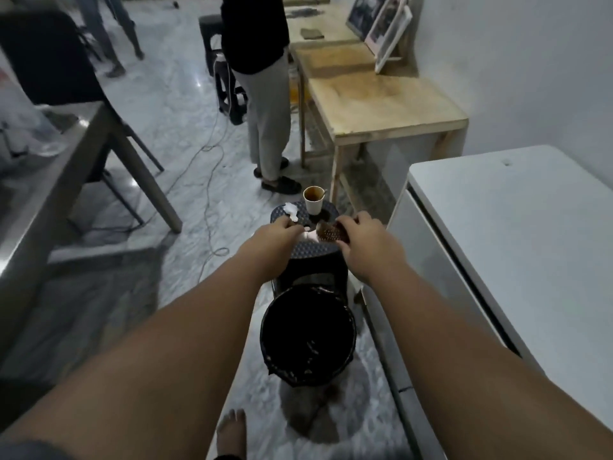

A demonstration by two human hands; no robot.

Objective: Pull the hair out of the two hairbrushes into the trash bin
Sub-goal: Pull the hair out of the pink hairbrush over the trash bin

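- Basically both arms reach forward over a dark plastic stool (311,252); right hand (360,239) has fingers curled onto a brown hairbrush (331,233) on the stool top, bristle side up.
- Right grip: fingers closed round the brush's right end, looks like a hold, but lifted or resting on the stool, cannot tell.
- Left hand (282,232) is just left of the brush, fingers curled down near something small and white; holding anything or empty, cannot tell, too small.
- Key relation: the brush lies between the two hands, long axis roughly left-right, bristle head toward the left hand, so my guess is the left does the pulling while the right steadies.
- Trash bin (308,335), dark and open-topped, sits on the floor right against the stool's near side, below the forearms; hair has to come back toward the body to drop in.
- Only one brush visible; second not seen.
- Stool top also has a paper cup (313,200) at the far edge and a white crumpled tissue (292,209) by the left hand.
- Room: pale marble floor (185,134) with cables, white cabinet (517,247) at right, wooden table (381,101) beyond, another person standing (265,94) past the stool.
- Dim, blurry.
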